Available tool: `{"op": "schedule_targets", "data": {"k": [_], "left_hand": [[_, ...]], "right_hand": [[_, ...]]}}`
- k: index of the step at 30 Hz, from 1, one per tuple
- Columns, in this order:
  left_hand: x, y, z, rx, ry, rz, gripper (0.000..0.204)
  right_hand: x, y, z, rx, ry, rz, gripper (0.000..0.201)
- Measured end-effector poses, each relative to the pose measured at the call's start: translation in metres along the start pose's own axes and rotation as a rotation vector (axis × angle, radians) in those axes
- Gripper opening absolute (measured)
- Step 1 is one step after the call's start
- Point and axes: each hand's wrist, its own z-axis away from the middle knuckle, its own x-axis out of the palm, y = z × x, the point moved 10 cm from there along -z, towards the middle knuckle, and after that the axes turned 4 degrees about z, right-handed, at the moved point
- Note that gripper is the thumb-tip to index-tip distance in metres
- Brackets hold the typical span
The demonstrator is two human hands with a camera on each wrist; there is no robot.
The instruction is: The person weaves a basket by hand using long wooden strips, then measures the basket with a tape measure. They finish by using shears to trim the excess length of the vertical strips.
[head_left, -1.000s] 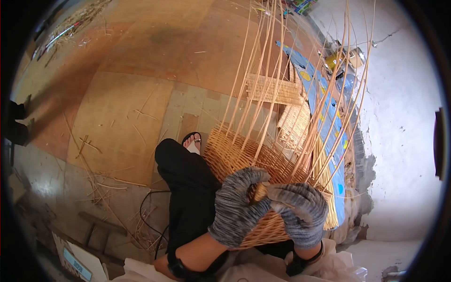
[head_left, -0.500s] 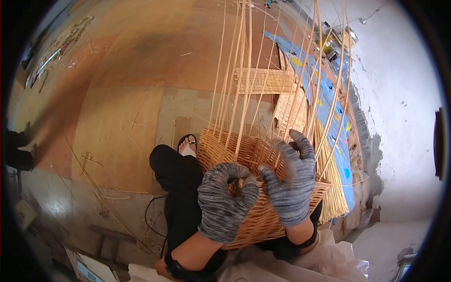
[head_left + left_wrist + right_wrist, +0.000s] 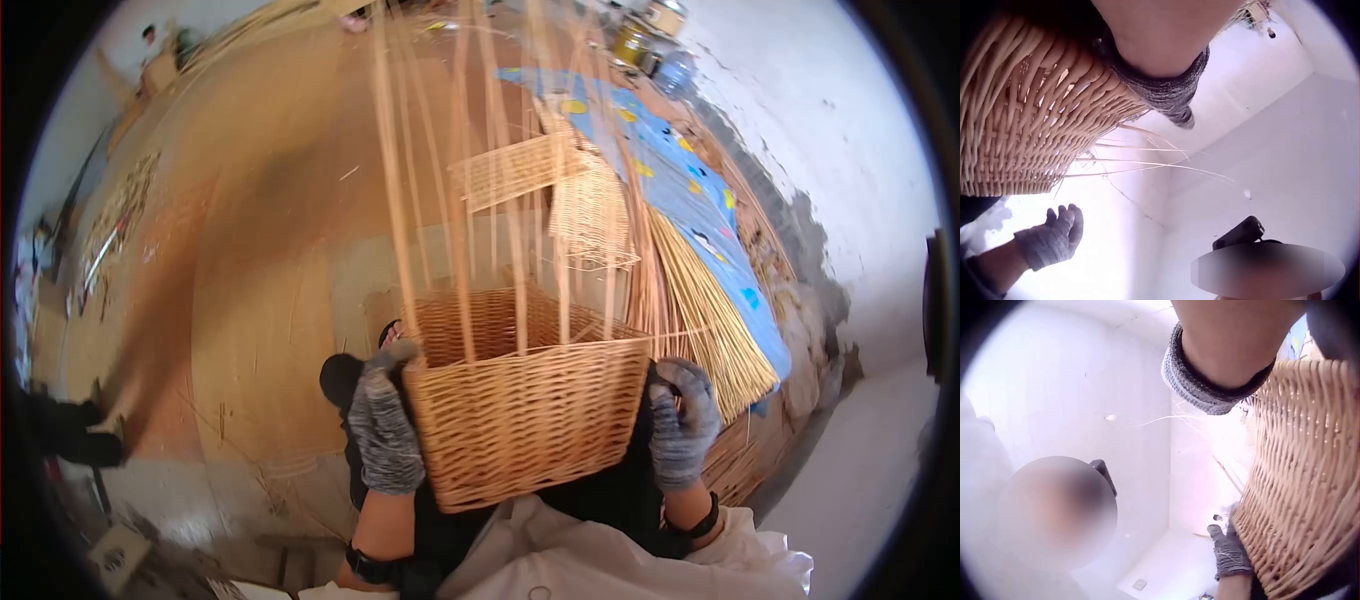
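Observation:
A woven basket (image 3: 530, 415) with long upright stakes rises from the lap, its near wall facing the head camera. At its left upper corner the gloved left hand (image 3: 387, 425) touches the wicker, fingertips by the rim. Beyond the right corner, the gloved right hand (image 3: 684, 420) holds nothing, its fingers loosely bent. The left wrist view has the basket wall (image 3: 1029, 119) beside the left glove (image 3: 1163, 90), with the right hand (image 3: 1052, 239) apart below. In the right wrist view, the basket (image 3: 1304, 462) stands beside the right glove (image 3: 1210, 390); the left hand (image 3: 1232, 555) is lower down.
Woven panels (image 3: 590, 215) and a bundle of thin rods (image 3: 705, 310) lie ahead on the right, by a blue patterned sheet (image 3: 655, 135). A white wall (image 3: 810, 130) borders the right side. Another person's dark legs (image 3: 70, 430) show at far left.
The hands have moved apart from the near rim to the basket's two sides. The basket now shows its near wall more fully, the stakes are blurred, and the head view has shifted.

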Motion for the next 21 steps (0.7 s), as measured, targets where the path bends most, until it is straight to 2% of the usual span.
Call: {"op": "schedule_targets", "data": {"k": [1,2,3,5,6,7,9,10,13,14,15,16,17,18,20,21], "left_hand": [[0.001,0.004,0.001,0.037,0.029,-0.051,0.049],[0.002,-0.005,0.005,-0.017,0.032,0.054,0.045],[0.010,0.004,0.009,0.046,0.027,-0.124,0.046],[0.028,0.023,0.021,0.184,0.025,-0.482,0.047],[0.024,0.016,0.022,0.085,0.008,-0.406,0.048],[0.018,0.018,0.026,0.097,0.007,-0.381,0.048],[0.006,0.026,0.035,0.125,0.024,-0.333,0.049],[0.006,0.034,0.047,0.127,0.037,-0.238,0.050],[-0.010,0.043,0.067,0.145,0.099,-0.382,0.044],[-0.009,0.056,0.071,0.204,0.166,-0.558,0.042],[0.010,0.080,0.078,0.383,0.180,-0.678,0.043],[0.034,0.104,0.087,0.566,0.188,-0.791,0.044],[0.055,0.122,0.096,0.750,0.197,-0.897,0.045],[0.075,0.112,0.083,0.646,-0.039,-0.977,0.050],[0.139,0.095,0.071,0.627,-0.293,-1.347,0.052],[0.150,0.083,0.058,0.583,-0.304,-1.427,0.052]], "right_hand": [[0.003,0.022,0.009,0.139,-0.040,-0.123,0.029],[0.013,0.042,0.022,0.271,-0.082,-0.256,0.035],[0.028,0.059,0.034,0.397,-0.127,-0.397,0.042],[0.065,0.068,0.047,0.381,-0.306,-0.634,0.055],[0.077,0.080,0.056,0.326,-0.314,-0.471,0.057],[0.061,0.057,0.047,0.290,-0.276,-0.349,0.058],[0.050,0.042,0.051,0.223,-0.258,-0.271,0.057],[0.047,0.038,0.053,0.196,-0.255,-0.298,0.058],[0.036,0.024,0.050,0.147,-0.334,-0.368,0.053],[0.024,0.020,0.043,-0.002,-0.218,-0.234,0.048],[0.012,0.014,0.039,-0.147,-0.093,-0.095,0.043],[-0.007,0.007,0.027,-0.093,-0.014,-0.062,0.035],[-0.012,-0.007,0.016,-0.126,-0.067,-0.128,0.034],[-0.017,-0.020,0.005,-0.162,-0.123,-0.190,0.033],[-0.012,-0.041,-0.018,-0.162,-0.174,-0.228,0.031],[-0.006,-0.047,-0.034,-0.128,-0.163,-0.206,0.031]]}}
